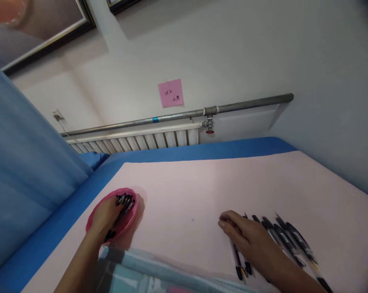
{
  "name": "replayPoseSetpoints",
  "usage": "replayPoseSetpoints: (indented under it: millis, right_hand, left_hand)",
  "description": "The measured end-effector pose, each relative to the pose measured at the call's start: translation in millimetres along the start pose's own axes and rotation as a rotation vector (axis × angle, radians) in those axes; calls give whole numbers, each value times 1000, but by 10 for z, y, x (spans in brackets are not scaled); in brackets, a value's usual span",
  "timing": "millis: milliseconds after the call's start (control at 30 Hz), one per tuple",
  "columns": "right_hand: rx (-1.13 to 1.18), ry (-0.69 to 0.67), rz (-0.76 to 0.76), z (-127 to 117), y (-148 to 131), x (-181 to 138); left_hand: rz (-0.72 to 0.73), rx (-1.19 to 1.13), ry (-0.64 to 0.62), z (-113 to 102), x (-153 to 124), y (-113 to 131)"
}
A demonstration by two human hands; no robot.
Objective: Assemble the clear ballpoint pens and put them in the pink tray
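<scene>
While the left hand (pixel 106 213) dips into a round pink bowl with a scalloped rim (pixel 129 221), the step in hand seems to be handling the slim black pens with glossy barrels (pixel 126 206) that lie in it, whether taking hold of them or letting them go (one moment alone cannot settle which). Its fingers are bent narrow against the upper ends of those pens, touching them, though I cannot tell if any is truly gripped.

Well apart, the right hand (pixel 248 240) rests low over a pale pink sheet (pixel 178 191), its fingers loosely curled, with the thumb close to the forefinger. Slim dark pens (pixel 237 260) show partly beneath its palm; nothing is visible between the fingertips, and whether it presses or holds one is hidden.

Just beyond it, a slanting row of black pens with clear barrels (pixel 289 240) lies on the sheet, blurred toward the right. As I judge it, the next move calls for a narrow pinch on a single barrel, since the pens sit near enough together to drag a neighbour along.
</scene>
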State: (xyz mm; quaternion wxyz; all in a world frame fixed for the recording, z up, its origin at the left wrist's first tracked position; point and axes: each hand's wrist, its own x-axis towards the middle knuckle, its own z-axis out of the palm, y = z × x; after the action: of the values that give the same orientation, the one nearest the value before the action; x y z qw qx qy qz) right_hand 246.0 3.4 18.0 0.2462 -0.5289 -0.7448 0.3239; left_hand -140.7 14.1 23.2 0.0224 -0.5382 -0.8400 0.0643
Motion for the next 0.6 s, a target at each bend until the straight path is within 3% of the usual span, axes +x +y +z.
replayPoseSetpoints:
  millis: [133,300,433,600]
  right_hand:
    - [6,43,2,-33,47,9]
    - [31,222,42,-149,75,-1]
    - [43,292,62,-192,90,-5]
    - [63,317,42,-212,157,-7]
  left_hand:
    - [-8,15,8,-42,-37,12]
    - [36,22,74,-229,-164,218]
    - [167,-219,0,-422,-342,771]
    - [502,-396,-200,-506,-733,1735]
